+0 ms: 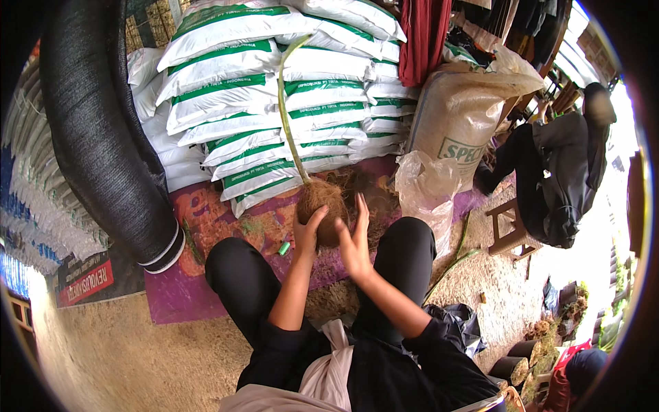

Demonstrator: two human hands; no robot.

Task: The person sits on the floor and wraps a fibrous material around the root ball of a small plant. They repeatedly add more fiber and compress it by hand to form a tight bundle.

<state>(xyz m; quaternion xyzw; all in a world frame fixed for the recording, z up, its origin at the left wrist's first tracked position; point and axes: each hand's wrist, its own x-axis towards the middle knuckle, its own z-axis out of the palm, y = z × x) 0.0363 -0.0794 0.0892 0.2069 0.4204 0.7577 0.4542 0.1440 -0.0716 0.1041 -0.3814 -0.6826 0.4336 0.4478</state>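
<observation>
A ball of brown fibre (325, 198), like a coir-wrapped root ball, is between my hands above the mat. From its top a long green stem (286, 116) rises, leaning left and then bending right at its tip. My left hand (307, 232) cups the ball's left side, the thumb across its front and the other fingers partly hidden. Beside its right side my right hand (354, 244) is held with fingers extended and thumb apart; whether it touches the ball is unclear. Loose dark fibre (368, 185) lies just behind.
Stacked white-and-green sacks (237, 118) stand ahead. A black mesh roll (98, 129) is at left; a large woven sack (455, 113) and a clear plastic bag (427, 185) are at right. A purple mat (185, 304) covers the floor. A person (561, 159) sits on a stool (507, 226).
</observation>
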